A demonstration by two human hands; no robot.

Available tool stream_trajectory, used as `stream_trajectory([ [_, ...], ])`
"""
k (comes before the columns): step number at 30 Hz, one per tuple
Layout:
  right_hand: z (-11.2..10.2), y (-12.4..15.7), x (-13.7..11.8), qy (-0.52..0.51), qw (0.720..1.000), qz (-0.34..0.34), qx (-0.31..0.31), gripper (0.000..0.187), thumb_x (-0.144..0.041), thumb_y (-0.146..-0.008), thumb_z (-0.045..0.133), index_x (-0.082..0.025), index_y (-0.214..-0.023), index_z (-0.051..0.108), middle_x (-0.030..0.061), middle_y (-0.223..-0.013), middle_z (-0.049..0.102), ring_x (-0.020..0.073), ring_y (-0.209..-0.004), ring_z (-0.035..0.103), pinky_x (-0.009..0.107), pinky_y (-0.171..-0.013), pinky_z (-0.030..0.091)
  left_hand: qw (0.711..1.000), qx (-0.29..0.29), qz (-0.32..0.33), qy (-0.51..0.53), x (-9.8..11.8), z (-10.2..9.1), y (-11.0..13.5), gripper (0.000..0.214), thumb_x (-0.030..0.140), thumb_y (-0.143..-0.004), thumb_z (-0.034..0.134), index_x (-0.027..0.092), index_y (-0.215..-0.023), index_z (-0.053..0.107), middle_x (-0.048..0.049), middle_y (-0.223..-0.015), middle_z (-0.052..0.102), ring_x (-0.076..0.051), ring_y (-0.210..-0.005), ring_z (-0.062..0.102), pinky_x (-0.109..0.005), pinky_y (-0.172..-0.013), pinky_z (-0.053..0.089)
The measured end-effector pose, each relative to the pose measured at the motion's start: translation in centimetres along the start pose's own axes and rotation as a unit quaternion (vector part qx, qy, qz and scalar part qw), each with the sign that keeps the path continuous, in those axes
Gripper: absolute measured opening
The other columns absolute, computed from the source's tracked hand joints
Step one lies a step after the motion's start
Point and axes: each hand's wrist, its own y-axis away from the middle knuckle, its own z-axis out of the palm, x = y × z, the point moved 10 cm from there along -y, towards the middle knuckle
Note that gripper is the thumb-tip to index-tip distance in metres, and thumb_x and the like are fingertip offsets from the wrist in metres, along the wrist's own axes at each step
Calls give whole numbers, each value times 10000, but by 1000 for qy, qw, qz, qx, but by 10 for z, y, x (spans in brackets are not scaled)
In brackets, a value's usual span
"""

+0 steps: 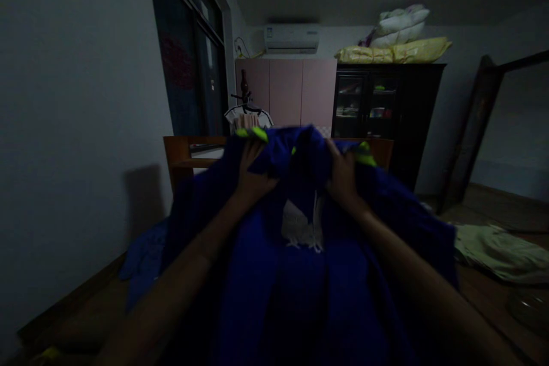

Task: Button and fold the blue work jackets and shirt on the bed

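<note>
A dark blue garment (pixel 300 286) with neon green trim and a white patch near its middle hangs in front of me, lifted off the surface below. My left hand (pixel 253 174) is closed on its upper edge at the left. On the right, my right hand (pixel 343 177) grips the same bunched upper edge. Both forearms reach up from the bottom of the view. The room is dim, and the garment's lower part drapes down out of sight.
A pale green cloth (pixel 497 251) lies on the wooden surface at the right. Behind stand a wooden frame (pixel 180 154), a pink cabinet (pixel 291 91), a dark glass-door cabinet (pixel 386 108) with bundled bedding (pixel 394 48) on top, and a dark window (pixel 189 68) at the left.
</note>
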Motion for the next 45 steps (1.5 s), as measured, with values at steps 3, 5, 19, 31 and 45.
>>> stream_trajectory([
  [3, 85, 89, 38, -70, 976, 89, -189, 802, -64, -705, 474, -164, -1440, 169, 100, -1418, 346, 233, -1278, 350, 404, -1057, 300, 983, -161, -81, 31, -43, 91, 74, 653, 521, -788, 525, 175, -1329, 409, -120, -1417, 356, -319, -1333, 246, -465, -1098, 192],
  [5, 128, 158, 62, -121, 934, 145, -303, 839, -93, -694, 508, -170, -1445, 142, 104, -1345, 452, 210, -1221, 437, 360, -995, 378, 948, -266, -154, 87, -80, 153, 135, 627, 539, -811, 476, 168, -1315, 430, -119, -1378, 420, -280, -1282, 361, -399, -1060, 289],
  [19, 110, 313, 83, 2, 867, 187, -463, 578, -557, -877, 355, -289, -1390, 336, 63, -1466, 268, 257, -1345, 239, 456, -1088, 202, 902, -398, -149, 72, -127, 205, 226, 857, 658, -663, 577, 233, -1369, 340, -130, -1443, 290, -317, -1315, 273, -450, -1064, 215],
  [31, 100, 244, 141, 85, 902, 257, -335, 264, -240, -802, 447, -189, -965, 648, 91, -1215, 550, 231, -1147, 490, 366, -1001, 321, 884, -441, -141, 66, -141, 216, 200, 539, 642, -617, 619, 223, -956, 627, -73, -1004, 612, -262, -946, 558, -339, -826, 395],
  [45, 193, 270, 124, 123, 851, 249, -445, 294, -264, -871, 385, -170, -1043, 604, 122, -842, 665, 255, -805, 634, 314, -680, 419, 952, -206, -213, 72, -159, 237, 199, 263, 422, -819, 502, 214, -979, 524, -56, -989, 540, -204, -877, 563, -321, -779, 451],
])
